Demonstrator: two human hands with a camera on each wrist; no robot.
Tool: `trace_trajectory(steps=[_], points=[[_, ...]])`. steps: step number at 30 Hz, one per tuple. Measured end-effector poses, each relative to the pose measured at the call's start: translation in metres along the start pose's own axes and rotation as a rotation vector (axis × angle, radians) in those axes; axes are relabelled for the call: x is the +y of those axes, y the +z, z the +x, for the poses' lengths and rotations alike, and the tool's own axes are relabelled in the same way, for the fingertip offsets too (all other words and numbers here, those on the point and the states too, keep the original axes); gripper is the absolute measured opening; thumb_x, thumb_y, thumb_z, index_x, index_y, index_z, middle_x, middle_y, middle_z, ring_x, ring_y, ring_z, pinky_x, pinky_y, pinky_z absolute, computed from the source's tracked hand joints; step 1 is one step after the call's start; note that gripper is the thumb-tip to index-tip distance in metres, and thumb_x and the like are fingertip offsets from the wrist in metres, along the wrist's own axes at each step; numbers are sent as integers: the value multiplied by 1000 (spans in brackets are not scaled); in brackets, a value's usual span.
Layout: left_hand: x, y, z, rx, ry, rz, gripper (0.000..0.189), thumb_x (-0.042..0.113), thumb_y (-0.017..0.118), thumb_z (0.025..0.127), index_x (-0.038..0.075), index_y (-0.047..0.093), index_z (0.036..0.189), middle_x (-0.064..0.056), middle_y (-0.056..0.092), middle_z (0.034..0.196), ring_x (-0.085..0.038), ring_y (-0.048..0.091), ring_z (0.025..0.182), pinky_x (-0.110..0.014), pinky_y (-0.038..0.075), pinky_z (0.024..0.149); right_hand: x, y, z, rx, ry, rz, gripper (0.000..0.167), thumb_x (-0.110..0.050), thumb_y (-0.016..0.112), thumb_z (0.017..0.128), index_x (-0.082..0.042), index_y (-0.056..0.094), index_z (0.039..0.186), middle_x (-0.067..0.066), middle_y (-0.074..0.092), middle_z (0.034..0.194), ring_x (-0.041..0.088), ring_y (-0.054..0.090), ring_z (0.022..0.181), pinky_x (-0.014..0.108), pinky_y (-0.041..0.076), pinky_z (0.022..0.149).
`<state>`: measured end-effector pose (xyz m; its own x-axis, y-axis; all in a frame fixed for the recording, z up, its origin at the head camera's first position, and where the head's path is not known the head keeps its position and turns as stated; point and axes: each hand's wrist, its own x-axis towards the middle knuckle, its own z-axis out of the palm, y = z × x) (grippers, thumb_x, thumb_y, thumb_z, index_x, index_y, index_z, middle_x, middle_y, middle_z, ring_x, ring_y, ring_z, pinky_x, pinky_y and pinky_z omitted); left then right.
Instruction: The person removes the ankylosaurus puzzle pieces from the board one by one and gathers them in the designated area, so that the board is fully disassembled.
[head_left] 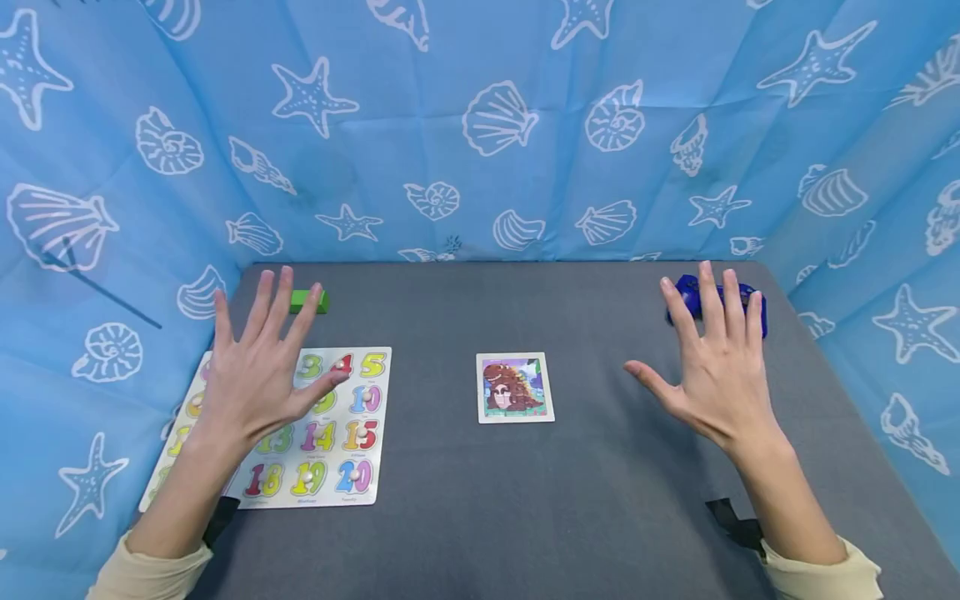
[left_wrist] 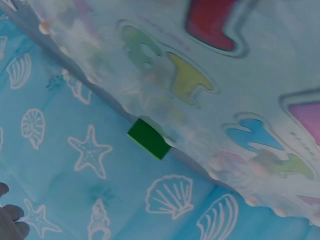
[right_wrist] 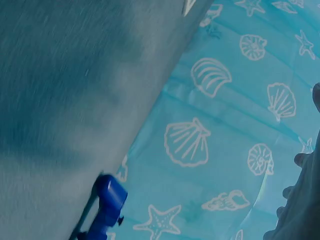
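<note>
Blue curtains [head_left: 420,133] printed with white starfish [head_left: 311,96] and seashells [head_left: 498,119] enclose a gray table [head_left: 510,517] on three sides.

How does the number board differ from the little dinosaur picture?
The number board is much larger than the dinosaur picture. The board shows many colourful numbers, while the picture shows a single scene with a brown dinosaur. In the head view, the left hand hides part of the board, but the picture is fully visible. Both lie on the grey table and have pale edges.
</note>
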<state>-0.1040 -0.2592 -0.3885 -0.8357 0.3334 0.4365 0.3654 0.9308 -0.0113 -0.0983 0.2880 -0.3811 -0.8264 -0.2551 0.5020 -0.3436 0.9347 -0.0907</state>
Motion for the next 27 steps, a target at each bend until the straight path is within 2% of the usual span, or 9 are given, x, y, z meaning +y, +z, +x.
trace_trajectory(steps=[4, 9, 11, 13, 16, 18, 23, 27], points=[[6, -1, 1, -34, 1, -28, 112, 98, 14, 92, 23, 19, 176, -9, 8, 185, -32, 6, 174, -76, -5, 133, -9, 7, 0, -13, -20, 25, 106, -94, 28, 94, -23, 31, 172, 22, 19, 182, 50, 15, 169, 72, 5, 135], [17, 1, 3, -85, 18, -76, 107, 93, 26, 96, 21, 26, 175, -12, 20, 183, -37, 22, 171, -72, 2, 135, -22, 17, -3, -39, -44, 102, 102, -91, 31, 97, -19, 38, 169, 23, 30, 178, 50, 26, 164, 75, 19, 130], [22, 3, 4, -103, 24, -91, 102, 88, 36, 98, 19, 29, 174, -13, 26, 182, -37, 27, 169, -73, 8, 135, -28, 20, -3, -67, -50, 150, 97, -87, 41, 99, -18, 40, 168, 22, 33, 176, 50, 31, 161, 77, 25, 125], [28, 5, 6, -121, 28, -107, 97, 79, 48, 99, 17, 34, 172, -14, 31, 180, -38, 32, 166, -73, 14, 133, -33, 24, -3, -96, -55, 206, 90, -76, 57, 99, -18, 42, 167, 21, 38, 174, 49, 36, 158, 77, 32, 119], [38, 6, 8, -157, 20, -136, 90, 66, 61, 98, 16, 39, 170, -14, 38, 177, -37, 37, 164, -73, 21, 131, -42, 31, -1, -127, -67, 290, 87, -53, 78, 93, -17, 45, 165, 20, 45, 169, 46, 43, 152, 74, 39, 114], [43, 6, 9, -185, 15, -160, 86, 61, 65, 98, 16, 42, 169, -13, 40, 176, -37, 40, 163, -72, 25, 131, -48, 35, 1, -140, -77, 334, 87, -41, 85, 89, -15, 47, 163, 19, 49, 165, 44, 47, 149, 71, 40, 114], [55, 8, 12, -261, -1, -206, 80, 60, 64, 101, 17, 46, 166, -12, 45, 173, -36, 46, 159, -69, 31, 129, -61, 46, 8, -177, -104, 392, 81, -37, 86, 89, -11, 52, 157, 19, 54, 161, 42, 50, 147, 69, 41, 118], [64, 10, 14, -328, -9, -239, 77, 60, 62, 103, 17, 48, 165, -12, 48, 171, -36, 50, 157, -68, 34, 128, -72, 53, 12, -242, -96, 463, 73, -36, 84, 93, -10, 55, 155, 16, 56, 158, 38, 52, 146, 66, 44, 118]])
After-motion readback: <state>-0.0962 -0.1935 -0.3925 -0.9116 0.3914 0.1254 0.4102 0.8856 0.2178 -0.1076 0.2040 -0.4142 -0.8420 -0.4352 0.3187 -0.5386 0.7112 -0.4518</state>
